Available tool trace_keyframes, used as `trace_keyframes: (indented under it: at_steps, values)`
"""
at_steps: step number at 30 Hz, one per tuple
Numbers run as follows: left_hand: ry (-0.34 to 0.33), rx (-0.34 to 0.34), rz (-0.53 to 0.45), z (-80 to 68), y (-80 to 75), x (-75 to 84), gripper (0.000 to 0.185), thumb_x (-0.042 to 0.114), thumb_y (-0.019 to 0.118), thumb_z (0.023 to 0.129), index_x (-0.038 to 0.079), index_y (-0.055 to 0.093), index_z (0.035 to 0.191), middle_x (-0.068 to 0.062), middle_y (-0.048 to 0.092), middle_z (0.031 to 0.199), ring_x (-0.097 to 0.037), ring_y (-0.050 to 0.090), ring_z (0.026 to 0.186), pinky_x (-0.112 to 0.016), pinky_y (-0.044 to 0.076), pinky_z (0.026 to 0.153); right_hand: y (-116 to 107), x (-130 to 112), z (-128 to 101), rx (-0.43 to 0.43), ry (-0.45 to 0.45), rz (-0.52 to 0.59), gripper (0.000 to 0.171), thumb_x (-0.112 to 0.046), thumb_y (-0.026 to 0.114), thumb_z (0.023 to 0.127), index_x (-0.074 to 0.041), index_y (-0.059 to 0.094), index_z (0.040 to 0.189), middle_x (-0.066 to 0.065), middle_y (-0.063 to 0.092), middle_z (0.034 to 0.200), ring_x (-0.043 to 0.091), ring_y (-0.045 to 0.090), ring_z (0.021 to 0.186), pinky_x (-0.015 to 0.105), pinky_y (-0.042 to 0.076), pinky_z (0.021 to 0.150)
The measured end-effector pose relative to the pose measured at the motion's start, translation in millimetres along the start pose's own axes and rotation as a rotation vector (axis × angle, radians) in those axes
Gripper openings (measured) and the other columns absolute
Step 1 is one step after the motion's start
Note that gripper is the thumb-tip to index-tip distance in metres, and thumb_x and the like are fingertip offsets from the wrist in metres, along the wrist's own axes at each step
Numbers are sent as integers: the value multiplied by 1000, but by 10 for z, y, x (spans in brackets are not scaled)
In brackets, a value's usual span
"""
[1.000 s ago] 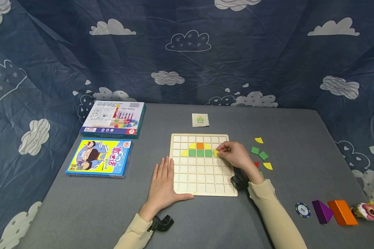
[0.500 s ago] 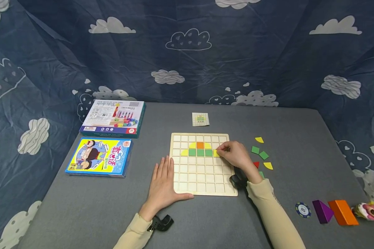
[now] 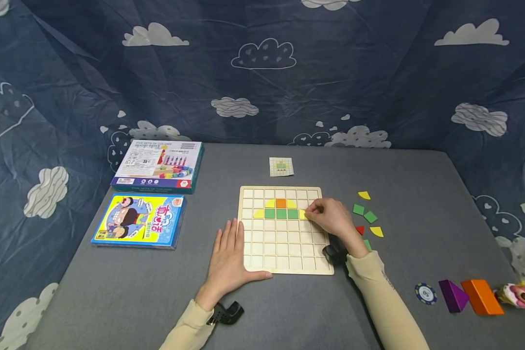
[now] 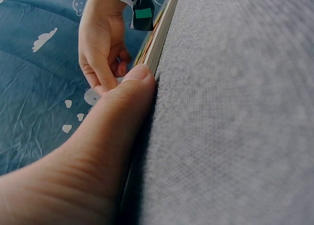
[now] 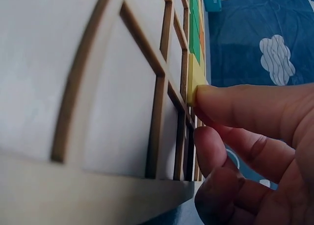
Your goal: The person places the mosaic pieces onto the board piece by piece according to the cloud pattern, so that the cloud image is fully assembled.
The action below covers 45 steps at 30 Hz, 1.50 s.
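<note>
A pale wooden grid board (image 3: 284, 253) lies on the grey table. Its upper rows hold yellow, orange and green tiles (image 3: 281, 214). My right hand (image 3: 328, 216) sits over the board's right side, and its fingertips press a yellow tile (image 3: 303, 215) (image 5: 195, 78) into the cell right of the green row. My left hand (image 3: 228, 257) lies flat on the table with straight fingers against the board's left edge (image 4: 157, 48).
Loose yellow, green and red tiles (image 3: 367, 216) lie right of the board. A small pattern card (image 3: 281, 166) sits behind it. Two boxes (image 3: 157, 166) (image 3: 141, 219) lie at the left. A chip (image 3: 425, 293), purple and orange blocks (image 3: 468, 295) and a toy (image 3: 518, 294) sit front right.
Almost nothing has moved. The right hand's fingers stay on the yellow tile at the same cell, and the left hand stays flat beside the board.
</note>
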<state>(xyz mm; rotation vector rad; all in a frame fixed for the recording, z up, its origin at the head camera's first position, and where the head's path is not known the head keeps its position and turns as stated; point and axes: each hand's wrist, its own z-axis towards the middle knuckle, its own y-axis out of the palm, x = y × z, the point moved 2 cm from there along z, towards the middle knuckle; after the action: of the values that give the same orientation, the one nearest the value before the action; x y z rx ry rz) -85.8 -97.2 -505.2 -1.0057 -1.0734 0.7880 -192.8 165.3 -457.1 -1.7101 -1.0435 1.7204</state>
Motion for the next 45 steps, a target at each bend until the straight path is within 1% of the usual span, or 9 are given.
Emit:
trace_keyframes:
  at_steps: [5, 12, 20, 27, 31, 38, 40, 42, 45]
  values:
    - [-2, -1, -5, 2, -4, -1, 137, 82, 65, 57, -6, 15, 148, -24, 14, 153, -34, 6, 142, -50, 6, 111, -12, 6, 1, -9, 37, -11, 12, -24, 73, 83, -12, 72, 81, -2, 60, 69, 17, 50, 62, 30, 34, 55]
    - [-3, -3, 5, 4, 2, -6, 137, 83, 63, 57, -6, 14, 149, -23, 13, 154, -33, 5, 142, -49, 5, 112, -14, 30, -7, -9, 32, -7, 11, -23, 73, 83, -13, 73, 80, -2, 60, 68, 17, 50, 60, 31, 34, 55]
    - [0, 2, 5, 0, -2, -1, 137, 83, 64, 57, -7, 15, 148, -24, 15, 153, -35, 7, 142, -50, 7, 111, -12, 38, -51, -9, 36, -13, 13, -22, 73, 84, -10, 76, 90, -2, 63, 69, 16, 52, 61, 30, 36, 54]
    - [2, 4, -2, -2, -8, 6, 137, 82, 64, 57, -7, 15, 148, -24, 15, 153, -35, 7, 142, -50, 7, 111, -18, 67, -101, -7, -25, -4, 16, -21, 72, 84, -9, 75, 93, -2, 60, 69, 15, 49, 59, 30, 35, 54]
    - [-1, -1, 1, 1, 1, 1, 137, 83, 63, 57, -7, 15, 148, -24, 14, 154, -34, 6, 142, -49, 7, 112, -43, 110, -113, 4, -37, 25, 16, -23, 70, 86, -8, 75, 92, -2, 59, 68, 16, 48, 58, 30, 36, 53]
    - [-3, -2, -2, 4, -5, -1, 137, 83, 63, 57, -6, 15, 148, -24, 14, 154, -34, 6, 142, -50, 6, 111, -160, 231, -77, 74, -23, 68, 18, -21, 68, 89, -4, 73, 93, 2, 60, 73, 19, 48, 62, 31, 37, 53]
    - [-2, 3, -1, 5, -8, -2, 137, 83, 63, 57, -6, 15, 148, -24, 14, 154, -34, 7, 142, -50, 7, 111, -201, 274, -61, 114, -28, 73, 18, -21, 67, 89, -4, 73, 93, 3, 60, 71, 20, 48, 60, 34, 39, 49]
    - [-2, 3, -2, 5, -8, -1, 137, 84, 63, 57, -6, 15, 149, -24, 14, 154, -34, 6, 142, -50, 7, 111, -258, 335, -44, 148, -23, 72, 19, -22, 66, 89, -4, 72, 93, 4, 62, 73, 20, 49, 60, 35, 40, 49]
    - [-4, 0, -5, 5, -5, -1, 137, 84, 62, 57, -6, 15, 149, -23, 14, 154, -34, 6, 142, -50, 7, 111, -357, 465, -9, 215, -5, 61, 24, -28, 66, 89, -5, 72, 94, 6, 65, 78, 20, 53, 59, 37, 43, 47]
